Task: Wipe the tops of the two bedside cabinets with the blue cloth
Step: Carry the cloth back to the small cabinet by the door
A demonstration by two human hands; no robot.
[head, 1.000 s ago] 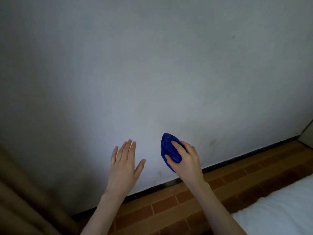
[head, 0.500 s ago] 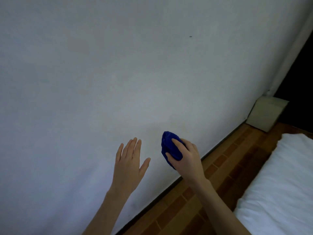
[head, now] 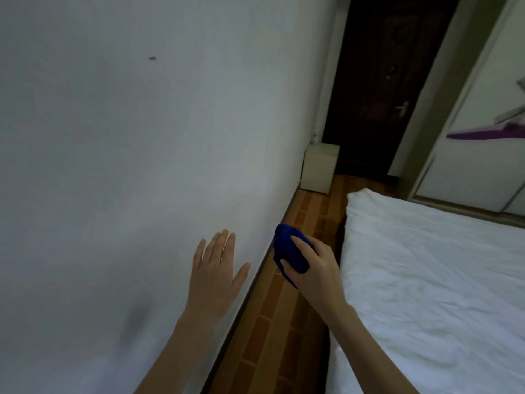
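Observation:
My right hand [head: 315,268] is closed around a bunched blue cloth [head: 288,250], held in the air over the strip of floor between wall and bed. My left hand [head: 217,268] is raised beside it, fingers spread, palm toward the wall, holding nothing. A small pale box-shaped cabinet [head: 319,167] stands far ahead on the floor against the wall, by the door. I cannot tell whether it is a bedside cabinet.
A white wall [head: 142,137] fills the left side. A bed with a white sheet [head: 431,280] lies on the right. Between them runs a narrow strip of brown tiled floor [head: 272,331]. A dark door [head: 380,81] is at the far end, a wardrobe [head: 483,123] beside it.
The view has swung to the right: the curtain at left is gone, and the bed, the cabinet, the door and the wardrobe have come into sight. Both hands keep their poses.

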